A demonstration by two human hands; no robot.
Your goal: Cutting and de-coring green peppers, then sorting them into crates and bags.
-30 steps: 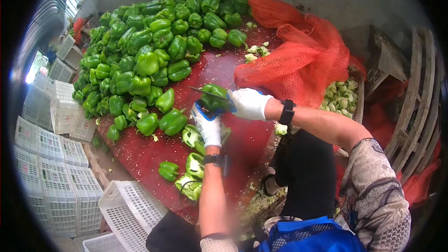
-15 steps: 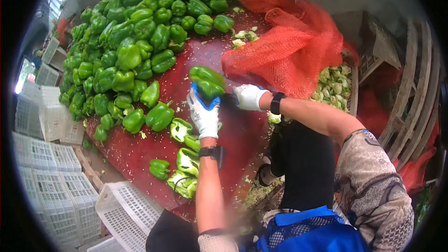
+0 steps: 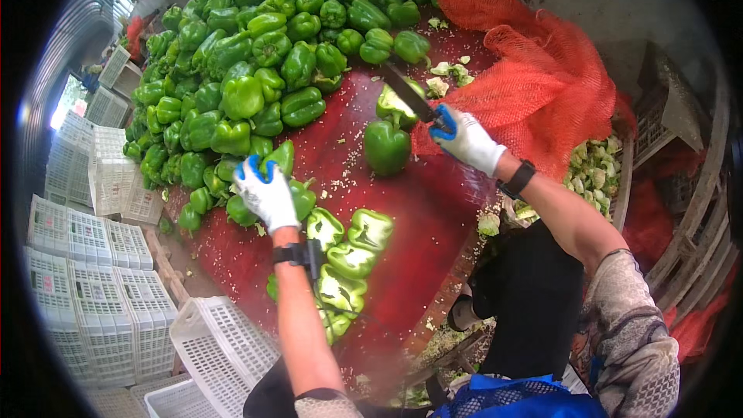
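My right hand (image 3: 467, 138), in a white glove with blue fingertips, grips a knife (image 3: 409, 93) with a dark blade pointing to the far left. The blade passes over a cut bell pepper (image 3: 395, 102) with pale flesh showing. Just nearer stands a green bell pepper piece (image 3: 387, 148), skin side toward me. At the near edge of the pepper pile, my left hand (image 3: 265, 192) reaches down with fingers apart, close to a green bell pepper (image 3: 282, 158). Right of my left wrist lie several pepper halves (image 3: 350, 261), cut faces showing.
A large heap of whole green peppers (image 3: 240, 54) covers the back left of the red table (image 3: 418, 224). Red mesh netting (image 3: 534, 70) drapes the right side, beside a heap of pale pepper cores (image 3: 592, 174). White plastic crates (image 3: 97, 302) stand at left, another crate (image 3: 224, 344) nearer me.
My left hand has let go of a bell pepper and moved left to the pile. My right hand has moved right and away with the knife. Cut pepper pieces now lie near the blade.
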